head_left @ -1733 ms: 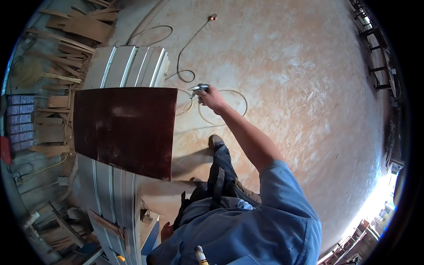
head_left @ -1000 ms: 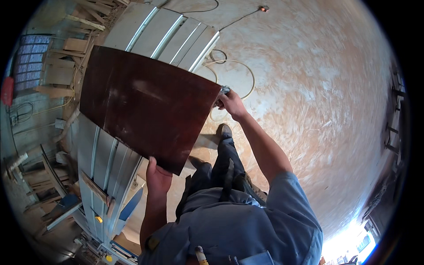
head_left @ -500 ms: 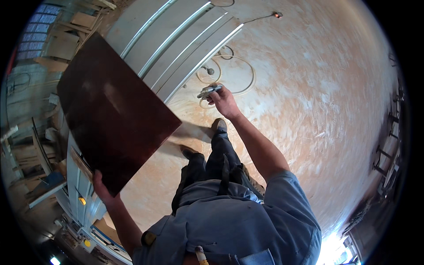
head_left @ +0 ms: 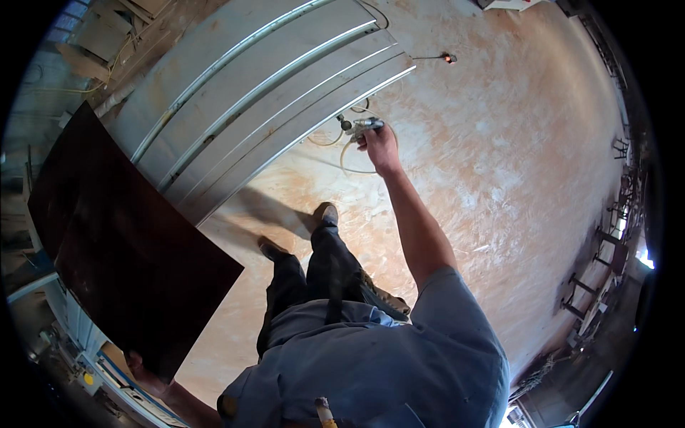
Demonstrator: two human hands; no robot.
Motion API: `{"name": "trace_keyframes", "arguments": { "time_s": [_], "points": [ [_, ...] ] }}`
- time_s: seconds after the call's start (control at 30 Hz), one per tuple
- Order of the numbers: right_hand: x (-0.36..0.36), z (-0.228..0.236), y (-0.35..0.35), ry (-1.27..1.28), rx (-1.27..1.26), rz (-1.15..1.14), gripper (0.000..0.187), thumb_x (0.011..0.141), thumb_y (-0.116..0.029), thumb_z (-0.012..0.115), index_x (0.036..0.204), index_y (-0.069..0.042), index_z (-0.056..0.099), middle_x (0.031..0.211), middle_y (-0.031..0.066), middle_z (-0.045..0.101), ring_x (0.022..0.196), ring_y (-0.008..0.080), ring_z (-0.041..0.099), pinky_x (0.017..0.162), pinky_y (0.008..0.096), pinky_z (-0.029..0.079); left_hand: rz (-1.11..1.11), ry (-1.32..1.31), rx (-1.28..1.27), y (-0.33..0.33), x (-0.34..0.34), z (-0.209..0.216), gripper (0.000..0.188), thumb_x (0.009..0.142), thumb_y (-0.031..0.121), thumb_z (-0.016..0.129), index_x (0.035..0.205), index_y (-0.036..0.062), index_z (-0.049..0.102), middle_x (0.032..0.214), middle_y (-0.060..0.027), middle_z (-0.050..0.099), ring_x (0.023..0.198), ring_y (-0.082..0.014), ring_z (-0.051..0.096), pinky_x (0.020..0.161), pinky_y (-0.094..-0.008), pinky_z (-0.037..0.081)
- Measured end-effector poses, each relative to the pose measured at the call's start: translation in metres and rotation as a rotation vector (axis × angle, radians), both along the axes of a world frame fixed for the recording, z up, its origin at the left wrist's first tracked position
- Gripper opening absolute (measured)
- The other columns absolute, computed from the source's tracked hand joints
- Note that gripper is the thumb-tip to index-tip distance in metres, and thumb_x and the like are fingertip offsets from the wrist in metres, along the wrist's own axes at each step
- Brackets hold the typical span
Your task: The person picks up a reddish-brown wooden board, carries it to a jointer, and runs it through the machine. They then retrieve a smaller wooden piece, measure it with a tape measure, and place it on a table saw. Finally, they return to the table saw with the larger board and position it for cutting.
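Observation:
My left hand (head_left: 145,372) grips a large dark red-brown panel (head_left: 135,242) by its near edge, its fingers partly hidden in shadow. The panel is tilted and reaches over the left end of a grey metal machine table (head_left: 235,114). In my right hand (head_left: 382,151), stretched out ahead, is a small silver air gun (head_left: 367,125), closed in the fingers. A thin pale hose (head_left: 345,160) loops below and beside the air gun, close to the table's near edge.
Long metal rails run along the machine table. A small dark device with an orange glow (head_left: 449,58) sticks out beyond its right end. Wood offcuts (head_left: 100,32) are piled at the far left. Dark racks (head_left: 581,285) line the right side of the dusty floor.
The panel and my left hand have moved left and nearer to me. My right hand has carried the air gun a little to the right and farther away.

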State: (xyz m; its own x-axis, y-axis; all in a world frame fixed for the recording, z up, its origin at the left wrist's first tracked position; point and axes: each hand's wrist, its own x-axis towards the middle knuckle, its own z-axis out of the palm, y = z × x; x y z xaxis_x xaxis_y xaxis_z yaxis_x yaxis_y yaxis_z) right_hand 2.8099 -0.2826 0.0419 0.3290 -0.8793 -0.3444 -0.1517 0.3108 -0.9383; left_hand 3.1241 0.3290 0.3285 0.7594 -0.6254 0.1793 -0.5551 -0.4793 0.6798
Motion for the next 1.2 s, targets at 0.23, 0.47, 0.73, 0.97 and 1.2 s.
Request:
{"name": "trace_keyframes", "arguments": {
  "time_s": [0.23,0.47,0.73,0.97,1.2],
  "points": [
    [0.015,-0.037,-0.062,0.220,-0.080,0.430,0.013,0.085,-0.003,0.048,0.089,-0.002,0.060,0.079,0.0059,0.061,0.069,0.0147,0.054,0.064,0.0309,0.045,0.089,0.191,-0.065,-0.037,-0.059,0.003,0.041,0.091,0.035,0.056,0.122,0.0079,0.054,0.126,-0.0203,0.054,0.111,-0.0341,0.056,0.098,-0.0454,0.043],
    [0.004,-0.009,-0.008,0.035,0.309,0.192,0.055,0.096,-0.017,0.048,0.146,-0.007,0.029,0.133,0.0116,0.049,0.096,0.0217,0.061,0.081,0.0344,0.052,0.398,0.856,-0.631,-0.048,-0.057,0.010,0.046,0.083,0.021,0.063,0.120,-0.0051,0.056,0.106,-0.0101,0.065,0.095,-0.0193,0.063,0.089,-0.0305,0.050],
    [-0.010,0.030,0.156,0.060,0.247,0.233,0.044,0.095,-0.020,0.054,0.133,-0.001,0.044,0.104,0.0127,0.063,0.075,0.0196,0.063,0.064,0.0307,0.054,0.410,0.878,-0.662,0.015,-0.067,0.003,0.031,0.086,0.012,0.061,0.113,-0.0031,0.062,0.100,-0.0030,0.066,0.090,-0.0113,0.060,0.085,-0.0273,0.048],
    [0.149,0.134,0.372,-0.148,0.034,0.794,0.053,0.094,-0.022,0.058,0.136,0.004,0.040,0.118,0.0150,0.061,0.095,0.0221,0.063,0.075,0.0328,0.054,0.335,0.757,-0.610,0.154,-0.057,0.005,0.027,0.092,0.015,0.061,0.113,-0.0026,0.063,0.099,-0.0001,0.065,0.092,-0.0082,0.055,0.087,-0.0269,0.045],
    [0.297,0.181,0.581,-0.282,0.468,1.115,0.041,0.100,-0.025,0.049,0.134,-0.001,0.045,0.121,0.0111,0.061,0.110,0.0222,0.060,0.091,0.0394,0.051,0.454,0.725,-0.699,0.330,-0.068,0.000,0.026,0.092,0.015,0.062,0.111,-0.0031,0.062,0.096,-0.0004,0.065,0.088,-0.0078,0.056,0.080,-0.0250,0.046]
  ]
}}
